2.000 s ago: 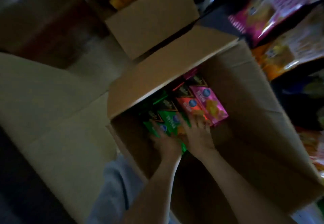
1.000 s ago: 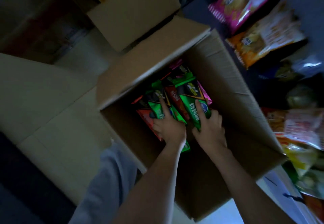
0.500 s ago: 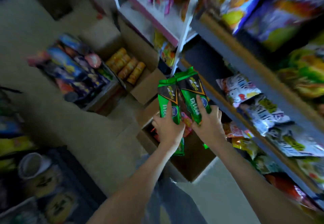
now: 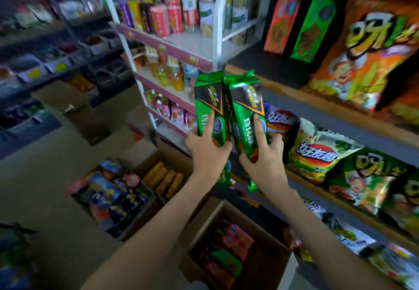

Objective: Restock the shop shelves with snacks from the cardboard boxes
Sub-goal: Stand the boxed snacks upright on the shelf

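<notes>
Green shiny foil covered two snack packets, which a person held upright, side by side and touching, in front of the shop shelves. The left hand (image 4: 208, 151) gripped the left packet (image 4: 209, 106) round its lower half, with the index finger stretched up along the front. The right hand (image 4: 265, 153) gripped the right packet (image 4: 246, 113) in the same manner. The tops of both packets were near the wooden edge of a shelf (image 4: 283, 90), where a tall green box (image 4: 314, 24) stood beside a big orange chips bag (image 4: 367, 47). One shelf lower lay a pale chips bag (image 4: 317, 151). On the floor under the arms, an open cardboard box (image 4: 267, 264) held more packets, red and green. Farther left, a second cardboard box (image 4: 147, 160) contained orange rolls (image 4: 163, 176).
</notes>
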{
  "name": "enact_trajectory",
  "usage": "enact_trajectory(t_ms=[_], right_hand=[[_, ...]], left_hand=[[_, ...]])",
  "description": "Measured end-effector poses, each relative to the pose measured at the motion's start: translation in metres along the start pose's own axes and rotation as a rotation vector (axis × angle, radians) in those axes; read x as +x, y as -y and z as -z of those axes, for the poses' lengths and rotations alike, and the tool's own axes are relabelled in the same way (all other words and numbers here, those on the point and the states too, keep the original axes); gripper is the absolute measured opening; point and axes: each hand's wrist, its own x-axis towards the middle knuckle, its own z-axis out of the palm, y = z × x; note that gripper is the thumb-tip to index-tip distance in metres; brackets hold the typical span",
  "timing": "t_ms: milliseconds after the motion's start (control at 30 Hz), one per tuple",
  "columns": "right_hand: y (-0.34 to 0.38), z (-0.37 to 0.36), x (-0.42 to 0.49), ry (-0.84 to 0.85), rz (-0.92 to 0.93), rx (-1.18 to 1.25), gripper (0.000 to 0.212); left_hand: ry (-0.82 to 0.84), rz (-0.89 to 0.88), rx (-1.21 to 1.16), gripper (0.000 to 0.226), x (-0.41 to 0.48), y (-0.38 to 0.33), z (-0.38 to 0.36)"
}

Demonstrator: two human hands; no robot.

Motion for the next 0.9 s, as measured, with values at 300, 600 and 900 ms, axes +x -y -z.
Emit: enact_trajectory(t_ms=[300,600,900], right_hand=[[0.046,0.031,0.085,-0.349,-0.044,0.055,0.084],[0.055,0.044,0.163,-0.420,-0.551,0.837,0.064],[0.034,0.046,0.225,-0.671,-0.630,0.592,0.068]], left_hand=[[0.128,-0.344,-0.128,0.080,0.093,-0.072,0.026],[0.403,-0.323,-0.172,0.080,0.184,-0.109,0.028],[0.458,-0.370,-0.262,0.082,0.229,-0.145,0.001]])
